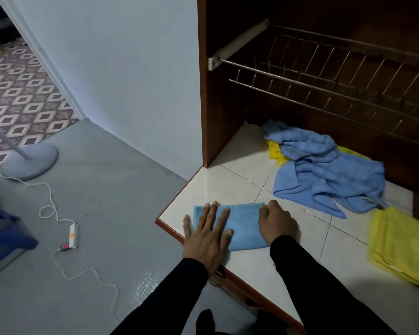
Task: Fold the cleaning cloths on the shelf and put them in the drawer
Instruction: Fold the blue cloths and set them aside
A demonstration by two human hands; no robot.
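Note:
A folded blue cloth (pixel 243 220) lies near the front left corner of the tiled shelf (pixel 230 182). My left hand (pixel 209 234) presses flat on its left half, fingers spread. My right hand (pixel 276 220) rests on the cloth's right edge with fingers curled onto it. A crumpled blue cloth (pixel 324 170) lies further back on the shelf, on top of a crumpled yellow cloth (pixel 275 151). A folded yellow cloth (pixel 397 245) sits at the right edge of the shelf. No drawer is visible.
A wire dish rack (pixel 324 76) hangs inside the brown cabinet above the cloths. On the grey floor to the left stand a fan base (pixel 30 160), a white cable and a power strip (pixel 73 235). A blue stool (pixel 3 228) is at far left.

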